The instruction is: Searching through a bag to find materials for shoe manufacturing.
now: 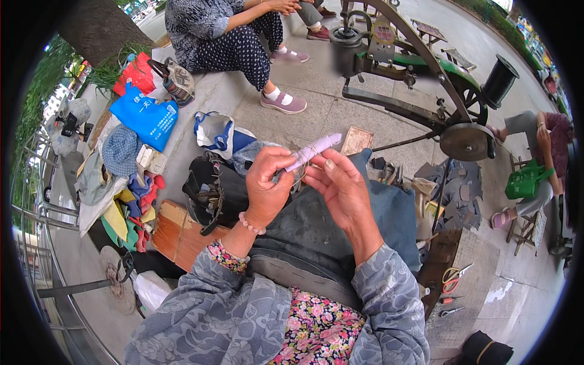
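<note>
My left hand (267,182) is closed around a pale lilac, stick-like handle (316,148) wound with light thread, holding it tilted up to the right. My right hand (340,185) is beside it, fingers pinched near the thread just under the handle. Both hands are raised over a grey-blue cloth apron (316,225) across my lap. My sleeves are grey patterned, and a pink bead bracelet (250,224) is on the left wrist.
A black bag of tools (210,191) and a wooden box (176,234) lie at my left. A green hand-crank stitching machine (420,79) stands ahead right. Orange-handled scissors (453,277) lie at right. Cloths and bags (143,115) pile left. Seated people are ahead (231,36) and at right (535,164).
</note>
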